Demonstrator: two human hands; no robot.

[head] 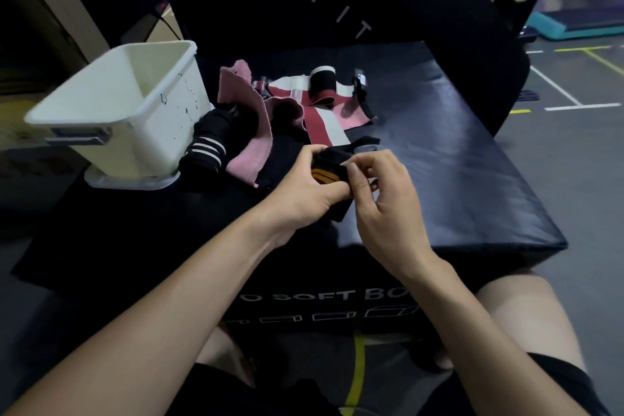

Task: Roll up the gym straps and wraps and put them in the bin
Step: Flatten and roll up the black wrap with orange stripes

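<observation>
Rolling a black strap (332, 165) over the padded box (472, 179), left hand (304, 192) gripping the roll, right hand (381, 199) pinching its end, probably needing a tight finish before the white bin (111, 105).

Black padded soft box (456, 159) on grey line-marked floor (574, 84)

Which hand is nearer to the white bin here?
Left. The left hand grips the black strap closer to the white bin; the right hand pinches the same strap on the far side, farther from the bin.
</observation>
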